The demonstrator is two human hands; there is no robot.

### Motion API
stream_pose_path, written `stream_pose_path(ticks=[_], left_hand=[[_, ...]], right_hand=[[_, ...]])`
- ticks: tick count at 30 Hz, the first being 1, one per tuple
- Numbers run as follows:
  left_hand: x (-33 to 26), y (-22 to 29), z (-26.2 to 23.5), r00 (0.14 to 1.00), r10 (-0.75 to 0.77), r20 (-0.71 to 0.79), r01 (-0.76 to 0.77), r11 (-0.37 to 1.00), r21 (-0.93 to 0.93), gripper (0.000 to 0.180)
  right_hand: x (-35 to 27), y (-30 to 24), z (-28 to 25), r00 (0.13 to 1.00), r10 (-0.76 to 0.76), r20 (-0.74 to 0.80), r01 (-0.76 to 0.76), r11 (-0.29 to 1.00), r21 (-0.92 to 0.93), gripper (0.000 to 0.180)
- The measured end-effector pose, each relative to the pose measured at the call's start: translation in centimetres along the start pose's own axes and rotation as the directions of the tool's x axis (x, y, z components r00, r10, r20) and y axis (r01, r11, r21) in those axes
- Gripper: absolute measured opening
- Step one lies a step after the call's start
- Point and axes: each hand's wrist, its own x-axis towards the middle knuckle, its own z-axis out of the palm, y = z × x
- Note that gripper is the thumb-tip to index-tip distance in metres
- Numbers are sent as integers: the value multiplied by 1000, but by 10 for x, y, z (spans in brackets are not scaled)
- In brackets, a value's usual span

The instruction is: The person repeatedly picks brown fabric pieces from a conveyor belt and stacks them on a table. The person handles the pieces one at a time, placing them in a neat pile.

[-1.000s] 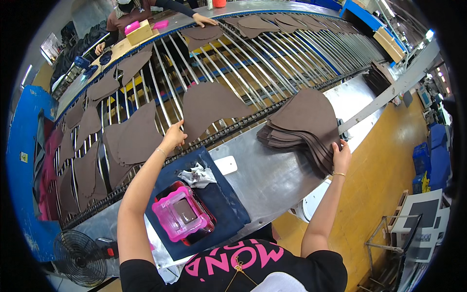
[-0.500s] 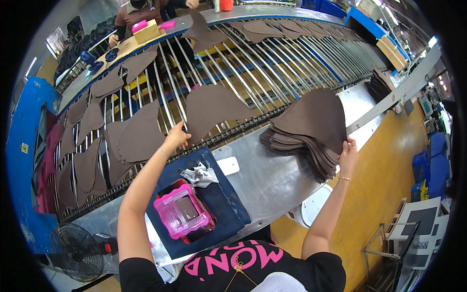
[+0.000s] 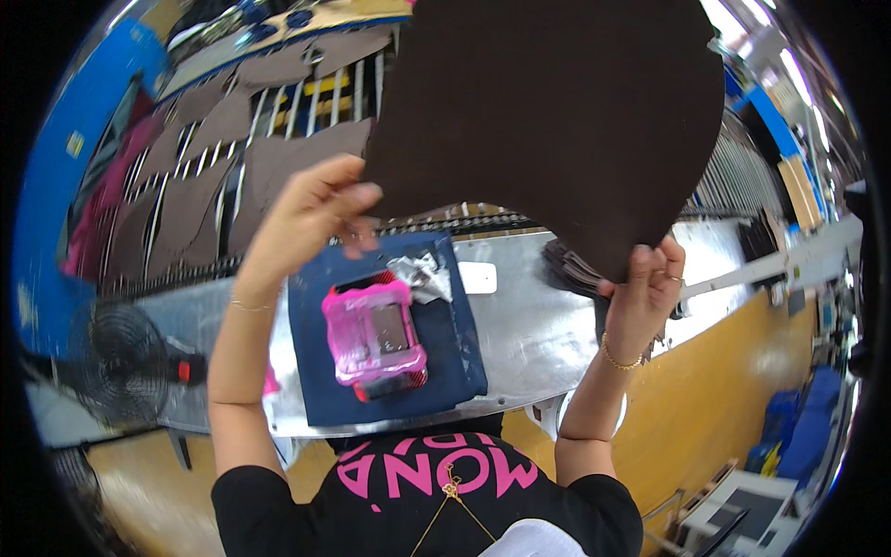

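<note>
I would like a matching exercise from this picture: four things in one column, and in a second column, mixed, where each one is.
Things:
1. large dark brown sheet
2. pink case
3. black fan
4. stack of brown pieces

Places:
A. below the table's left end
B. on the metal table, by the right hand
C. held up by both hands, the left hand at its left edge
D. on the dark blue cloth

Pairs: 1-C, 2-D, 3-A, 4-B

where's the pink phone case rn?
Head view, lower centre-left: the pink phone case lies on the blue cloth on the metal table, below the left hand.
</note>
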Motion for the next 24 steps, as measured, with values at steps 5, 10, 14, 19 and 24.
stream_pose_path(ticks=[5,10,14,19,24], left_hand=[[-102,25,-81,868,255,-426,-109,935,337,24],[-184,24,-106,757,426,-495,-143,848,510,20],[-214,8,-100,734,389,-557,-80,864,497,17],[-218,-23,-87,807,244,-538,-9,915,402,7],[-183,-42,-56,905,2,-426,125,954,271,3]], right_hand=[[-40,18,70,838,66,541,15,989,-145,23],[-79,25,119,690,-11,723,127,986,-106,18],[-87,31,129,592,-126,796,351,930,-114,16],[-84,42,104,552,-269,789,561,820,-113,17],[-78,40,59,596,-185,781,581,770,-262,25]])
